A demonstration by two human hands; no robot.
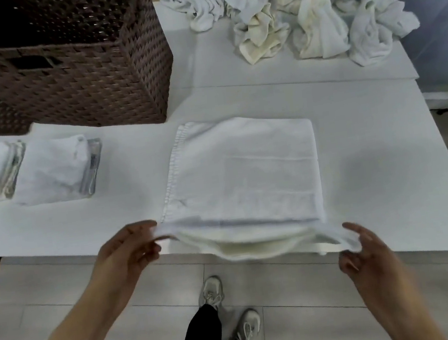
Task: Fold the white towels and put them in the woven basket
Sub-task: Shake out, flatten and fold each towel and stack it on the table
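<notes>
Left hand (131,255) and right hand (363,251) each pinch a near corner of the towel (245,166); the rest lies straight ahead on the tabletop (374,163).

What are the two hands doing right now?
Left hand: pinching the near left corner of the half-folded white towel.
Right hand: pinching the towel's near right corner.

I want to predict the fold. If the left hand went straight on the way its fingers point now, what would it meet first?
The left hand pinches the near left corner of the flat white towel. Its fingers point right, along the near edge, so it would probably meet that towel's own lifted layers first, then the right hand. Depth is uncertain.
</notes>
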